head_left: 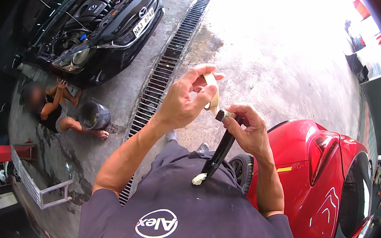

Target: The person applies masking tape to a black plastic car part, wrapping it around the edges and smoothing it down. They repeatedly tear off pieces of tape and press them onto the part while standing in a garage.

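My left hand (184,96) is closed round a roll of cream masking tape (212,90), held up in front of me. A short strip of tape runs from the roll toward my right hand (249,129). The right fingers pinch the upper end of a long black bar-shaped piece (222,150), where some pale tape shows. This piece slants down toward my dark shirt, and a crumpled wad of tape (199,179) covers its lower end. The fingers of my right hand partly hide the upper end.
Close on my right stands a red car (298,160) with a strip of yellow tape on it. A floor drain grate (166,62) runs along my left. Beyond it are a black car (112,26) with its bonnet up, a seated person (55,109), a bucket (94,115) and a metal frame (41,192).
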